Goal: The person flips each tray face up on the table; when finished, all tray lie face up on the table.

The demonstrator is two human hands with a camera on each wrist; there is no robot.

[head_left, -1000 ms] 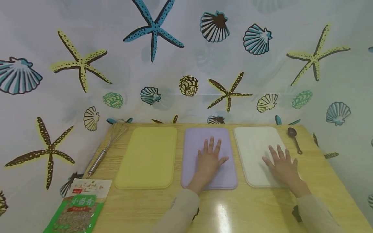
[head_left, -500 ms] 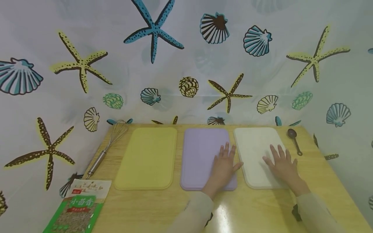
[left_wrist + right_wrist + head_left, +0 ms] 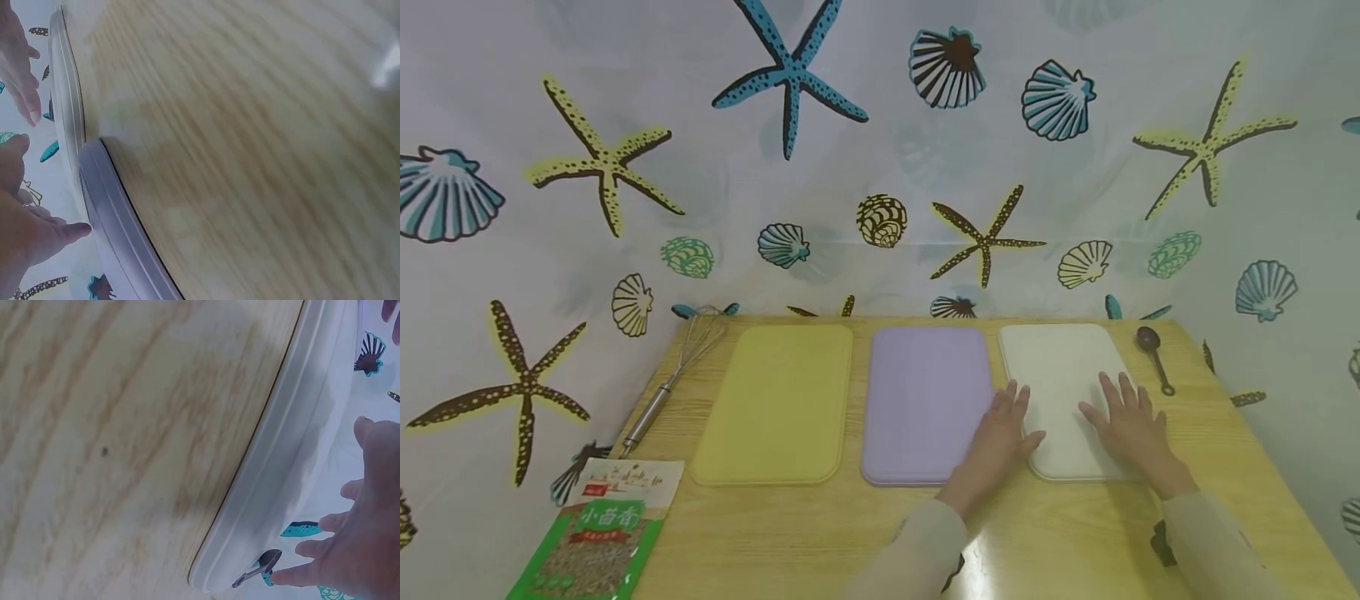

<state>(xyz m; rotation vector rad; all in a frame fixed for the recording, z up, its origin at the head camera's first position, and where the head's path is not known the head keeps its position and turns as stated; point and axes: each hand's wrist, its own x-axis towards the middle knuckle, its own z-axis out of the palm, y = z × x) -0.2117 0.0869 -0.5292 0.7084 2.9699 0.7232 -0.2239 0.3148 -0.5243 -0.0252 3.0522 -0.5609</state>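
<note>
Hovering apart near the white board [image 3: 1060, 367], both hands [image 3: 1000, 435] [image 3: 1131, 429] spread empty. It seems stiff, light; hold its rim [image 3: 1078, 481].

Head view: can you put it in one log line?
left hand: over right edge of purple board | right hand: over white board | held: nothing | yellow board: no hand over it

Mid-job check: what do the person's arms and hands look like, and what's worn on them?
The left hand and right hand are ungloved. The left sleeve and right sleeve are pale beige, reaching the wrists. A small dark piece shows beside the right sleeve, too indistinct to identify.
</note>
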